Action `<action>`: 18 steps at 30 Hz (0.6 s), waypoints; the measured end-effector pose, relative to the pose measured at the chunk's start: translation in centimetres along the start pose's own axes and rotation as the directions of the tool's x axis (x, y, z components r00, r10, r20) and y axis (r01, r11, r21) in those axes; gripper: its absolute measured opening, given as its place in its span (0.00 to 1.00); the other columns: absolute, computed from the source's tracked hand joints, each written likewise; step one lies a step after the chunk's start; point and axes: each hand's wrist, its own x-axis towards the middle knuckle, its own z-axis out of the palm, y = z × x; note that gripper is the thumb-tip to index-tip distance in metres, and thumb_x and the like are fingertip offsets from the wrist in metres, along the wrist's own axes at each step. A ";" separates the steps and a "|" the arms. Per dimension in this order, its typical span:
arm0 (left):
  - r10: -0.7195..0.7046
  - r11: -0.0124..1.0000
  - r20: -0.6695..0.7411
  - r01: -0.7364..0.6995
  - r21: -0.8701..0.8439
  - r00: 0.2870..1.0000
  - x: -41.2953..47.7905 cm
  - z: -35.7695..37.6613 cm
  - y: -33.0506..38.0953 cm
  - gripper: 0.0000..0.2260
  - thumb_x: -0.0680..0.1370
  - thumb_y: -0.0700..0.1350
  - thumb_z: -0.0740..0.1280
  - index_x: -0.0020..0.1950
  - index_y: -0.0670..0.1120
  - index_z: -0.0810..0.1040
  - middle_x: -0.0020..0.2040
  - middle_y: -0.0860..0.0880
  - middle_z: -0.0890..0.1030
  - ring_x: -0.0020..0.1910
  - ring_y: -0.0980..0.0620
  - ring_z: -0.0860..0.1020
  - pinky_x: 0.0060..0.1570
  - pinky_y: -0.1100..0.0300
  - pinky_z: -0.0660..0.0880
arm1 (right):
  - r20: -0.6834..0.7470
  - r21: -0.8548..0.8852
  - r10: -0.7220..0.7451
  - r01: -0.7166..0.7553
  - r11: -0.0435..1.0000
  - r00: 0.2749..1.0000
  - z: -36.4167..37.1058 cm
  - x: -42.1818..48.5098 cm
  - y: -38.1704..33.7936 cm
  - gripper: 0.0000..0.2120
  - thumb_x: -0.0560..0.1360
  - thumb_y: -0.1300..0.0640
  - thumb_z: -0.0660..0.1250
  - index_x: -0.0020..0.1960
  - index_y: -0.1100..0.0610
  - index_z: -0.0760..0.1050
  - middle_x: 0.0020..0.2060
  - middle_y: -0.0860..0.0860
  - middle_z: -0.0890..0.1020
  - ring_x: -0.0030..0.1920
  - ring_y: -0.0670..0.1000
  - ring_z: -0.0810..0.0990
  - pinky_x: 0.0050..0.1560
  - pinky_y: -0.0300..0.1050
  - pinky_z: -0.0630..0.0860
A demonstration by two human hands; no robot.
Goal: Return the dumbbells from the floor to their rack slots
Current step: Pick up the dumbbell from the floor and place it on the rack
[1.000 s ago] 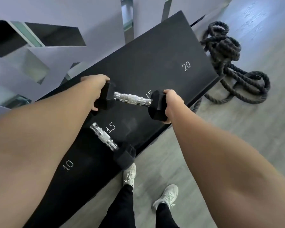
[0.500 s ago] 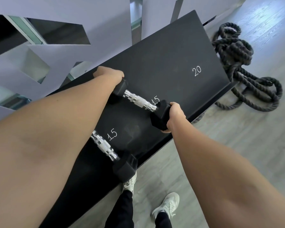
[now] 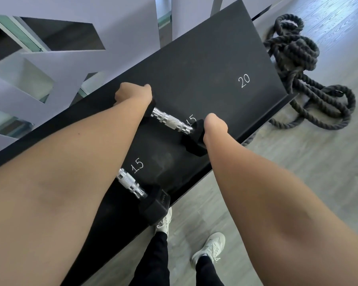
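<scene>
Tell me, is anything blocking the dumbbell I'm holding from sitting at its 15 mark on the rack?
Nothing visible. The held dumbbell is already at the second 15 mark on the rack, left hand and right hand on its ends. The other dumbbell lies apart, nearer you.

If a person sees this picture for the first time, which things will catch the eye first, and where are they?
First, two bare arms reach to a dumbbell on the black rack shelf, left hand and right hand on its two heads. Nearer lies a second dumbbell beside a white "15". A dark coiled rope lies on the floor, far right.
</scene>
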 end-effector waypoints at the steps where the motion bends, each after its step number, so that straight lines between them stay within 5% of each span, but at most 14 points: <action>1: 0.001 1.000 -0.013 -0.001 0.010 1.000 -0.2 0.1 -0.2 0.21 0.73 0.55 0.70 0.62 0.46 0.75 0.61 0.46 0.78 0.57 0.45 0.79 0.58 0.50 0.77 | 0.020 -0.028 -0.042 0.043 0.999 0.999 0.0 -0.2 -0.3 0.08 0.79 0.55 0.59 0.42 0.56 0.69 0.42 0.49 0.72 0.37 0.51 0.71 0.42 0.45 0.70; 4: 0.038 0.998 -0.040 -0.036 0.045 0.998 -1.3 0.1 -0.4 0.24 0.74 0.56 0.68 0.65 0.46 0.73 0.65 0.44 0.76 0.61 0.42 0.76 0.59 0.49 0.75 | 0.054 -0.059 -0.157 0.160 0.985 0.986 -0.6 -1.5 -1.2 0.11 0.78 0.53 0.59 0.58 0.53 0.74 0.46 0.50 0.73 0.47 0.53 0.72 0.48 0.46 0.71; 9: 0.169 0.986 -0.113 -0.166 0.033 0.979 -5.1 -1.9 0.8 0.23 0.77 0.54 0.67 0.68 0.44 0.73 0.67 0.43 0.75 0.66 0.41 0.72 0.65 0.42 0.71 | -0.007 -0.042 -0.318 0.317 0.947 0.948 -3.5 -5.5 -3.5 0.09 0.76 0.56 0.62 0.38 0.58 0.68 0.39 0.50 0.74 0.33 0.49 0.70 0.36 0.42 0.69; 11: 0.219 0.975 -0.142 -0.222 -0.008 0.965 -7.2 -3.1 1.4 0.21 0.77 0.55 0.66 0.65 0.44 0.75 0.65 0.44 0.77 0.64 0.41 0.75 0.64 0.42 0.72 | 0.021 -0.029 -0.380 0.381 0.924 0.925 -5.3 -7.5 -4.5 0.07 0.77 0.57 0.62 0.45 0.60 0.73 0.37 0.49 0.74 0.34 0.49 0.73 0.36 0.42 0.68; 14: 0.299 0.948 -0.202 -0.314 -0.047 0.933 -11.1 -5.1 1.8 0.20 0.78 0.55 0.64 0.63 0.43 0.77 0.62 0.44 0.79 0.62 0.41 0.77 0.60 0.47 0.74 | 0.066 0.031 -0.464 0.463 0.886 0.884 -8.2 -10.7 -5.4 0.16 0.78 0.56 0.63 0.63 0.62 0.73 0.36 0.48 0.70 0.42 0.53 0.75 0.47 0.44 0.70; 18: 0.338 0.918 -0.324 -0.385 -0.093 0.884 -17.2 -8.5 1.0 0.22 0.78 0.54 0.63 0.60 0.38 0.78 0.58 0.41 0.81 0.58 0.41 0.78 0.49 0.49 0.74 | 0.139 0.073 -0.558 0.553 0.830 0.818 -11.4 -15.3 -5.4 0.11 0.77 0.51 0.64 0.44 0.60 0.74 0.39 0.51 0.76 0.35 0.50 0.72 0.43 0.44 0.70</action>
